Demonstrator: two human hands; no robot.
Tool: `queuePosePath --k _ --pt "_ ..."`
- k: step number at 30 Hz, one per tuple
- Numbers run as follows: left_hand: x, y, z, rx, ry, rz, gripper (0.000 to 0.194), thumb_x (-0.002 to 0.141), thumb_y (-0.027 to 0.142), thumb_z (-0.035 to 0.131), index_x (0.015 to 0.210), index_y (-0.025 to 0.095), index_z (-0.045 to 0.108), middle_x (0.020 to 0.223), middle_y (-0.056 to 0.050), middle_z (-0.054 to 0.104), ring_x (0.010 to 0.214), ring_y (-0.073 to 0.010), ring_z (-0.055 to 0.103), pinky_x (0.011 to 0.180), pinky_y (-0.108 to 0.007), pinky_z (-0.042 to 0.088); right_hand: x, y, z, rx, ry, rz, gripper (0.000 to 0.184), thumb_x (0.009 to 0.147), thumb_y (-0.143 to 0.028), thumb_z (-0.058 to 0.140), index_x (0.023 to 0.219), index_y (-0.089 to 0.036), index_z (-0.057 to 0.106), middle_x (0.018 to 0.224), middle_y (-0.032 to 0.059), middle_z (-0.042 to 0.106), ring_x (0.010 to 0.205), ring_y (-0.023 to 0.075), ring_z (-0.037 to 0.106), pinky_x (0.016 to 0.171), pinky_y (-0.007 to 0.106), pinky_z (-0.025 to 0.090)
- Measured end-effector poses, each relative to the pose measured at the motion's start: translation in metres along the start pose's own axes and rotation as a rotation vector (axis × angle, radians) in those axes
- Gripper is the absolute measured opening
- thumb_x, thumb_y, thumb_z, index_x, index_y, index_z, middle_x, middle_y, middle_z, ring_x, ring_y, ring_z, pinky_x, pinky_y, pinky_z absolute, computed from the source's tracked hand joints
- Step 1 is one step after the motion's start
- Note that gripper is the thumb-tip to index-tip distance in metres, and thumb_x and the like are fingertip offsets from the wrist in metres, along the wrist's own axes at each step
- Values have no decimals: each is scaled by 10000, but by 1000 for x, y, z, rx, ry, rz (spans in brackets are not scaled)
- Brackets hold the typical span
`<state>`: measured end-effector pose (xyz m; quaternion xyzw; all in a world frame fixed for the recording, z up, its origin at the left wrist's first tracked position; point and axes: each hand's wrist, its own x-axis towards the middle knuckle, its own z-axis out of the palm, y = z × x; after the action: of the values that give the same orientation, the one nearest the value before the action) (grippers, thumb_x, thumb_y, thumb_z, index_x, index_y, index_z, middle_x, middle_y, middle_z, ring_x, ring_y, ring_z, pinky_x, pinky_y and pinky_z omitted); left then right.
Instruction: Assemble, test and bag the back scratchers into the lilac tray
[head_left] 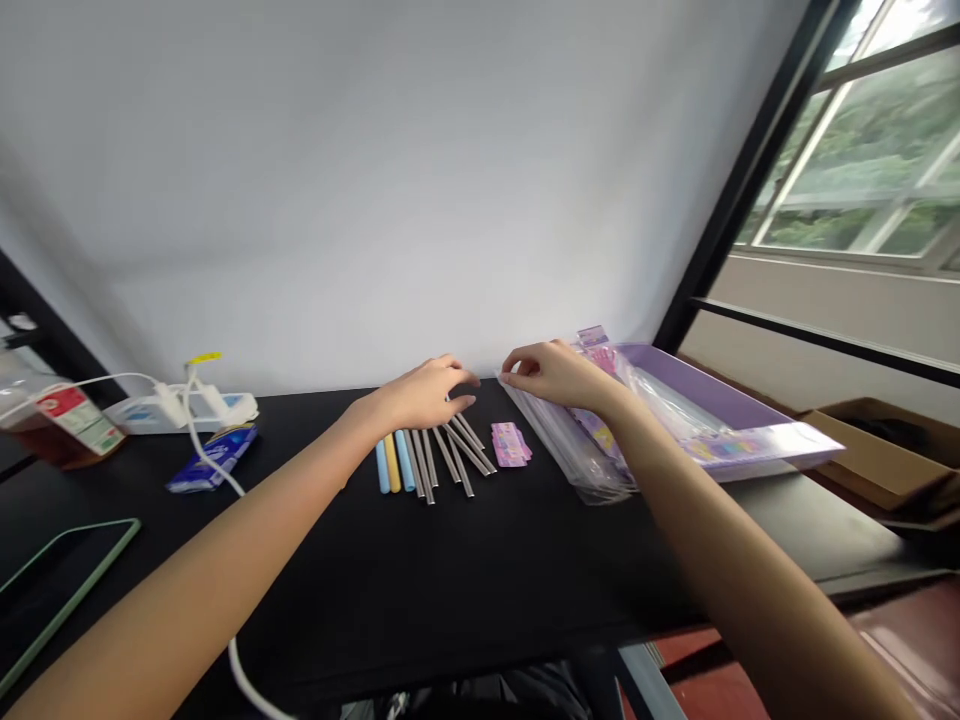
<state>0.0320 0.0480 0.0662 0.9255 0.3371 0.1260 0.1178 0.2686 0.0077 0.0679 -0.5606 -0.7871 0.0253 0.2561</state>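
Note:
My left hand (427,392) hovers over the far ends of several silver metal tubes (454,455), its thumb and fingers apart and nothing between them. Beside the tubes lie two light-blue sticks (383,468) and a yellow stick (393,465). With thumb and forefinger together, my right hand (555,372) pinches the upper left corner of a stack of clear plastic bags (559,440). Between the tubes and the bags is a small pile of pink printed cards (510,445).
A purple tray-like box (675,385) holds more plastic packaging at the right. To the left are a power strip (142,412), a blue packet (214,460), a drink bottle (75,430), and a phone (67,570). A white cable (202,440) crosses the black table (450,590).

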Motion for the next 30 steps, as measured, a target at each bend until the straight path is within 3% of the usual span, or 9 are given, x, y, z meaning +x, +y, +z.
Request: queuePosePath --k 3,8,15,19,22,24,26,28,30 --pt "-27 -23 -4 -27 70 -77 406 948 475 485 1216 251 693 1085 -91 654 905 -239 641 753 -312 474 20 -15 10 -60 -168 20 96 779 -271 664 843 -230 723 764 24 733 729 200 660 655 312 449" --pt "-66 -49 7 -117 75 -232 373 959 522 444 1107 267 672 726 -24 645 580 -194 554 549 -292 366 13 -29 41 -121 -251 146 76 675 -170 645 715 -226 611 671 15 671 639 189 611 572 299 398" --pt "-88 -49 3 28 -8 -347 229 930 413 489 781 241 508 671 0 603 492 -160 511 489 -281 302 -1 -21 53 -154 -476 192 133 638 -206 659 711 -218 548 708 11 646 672 181 592 580 278 385" --pt "-90 -41 -3 79 -8 -383 231 924 408 502 769 237 485 635 11 596 445 -154 506 509 -286 318 0 -18 50 -142 -498 203 120 653 -183 640 736 -212 559 724 6 647 694 177 594 603 270 390" --pt "-94 -43 -7 96 40 -487 220 930 431 480 824 242 516 550 25 576 378 -165 499 527 -298 350 0 -15 51 -152 -479 198 125 656 -170 630 763 -210 581 722 6 658 688 183 599 608 276 388" --pt "-97 -48 -10 61 -5 -572 242 935 467 444 900 247 540 514 29 580 358 -182 514 538 -304 381 1 -13 54 -150 -428 171 115 670 -172 620 773 -211 587 730 6 665 684 181 596 617 281 387" --pt "-100 -55 -13 59 -88 -642 285 934 496 417 962 248 553 588 -3 646 448 -214 601 576 -311 424 2 -15 59 -112 -317 125 76 720 -224 621 782 -214 578 744 10 671 695 180 600 634 283 393" --pt "-102 -60 -16 151 -132 -715 315 920 519 438 1006 244 565 854 -83 725 715 -275 702 660 -336 470 2 -22 67 -56 -209 95 145 788 -346 623 810 -216 563 775 21 678 722 187 615 651 285 402" --pt "-103 -65 -17 263 -144 -790 356 899 548 481 1055 242 574 1160 -149 672 997 -345 678 746 -381 495 1 -31 75 -26 -174 92 254 822 -463 612 855 -219 553 834 36 688 760 199 628 665 289 406"
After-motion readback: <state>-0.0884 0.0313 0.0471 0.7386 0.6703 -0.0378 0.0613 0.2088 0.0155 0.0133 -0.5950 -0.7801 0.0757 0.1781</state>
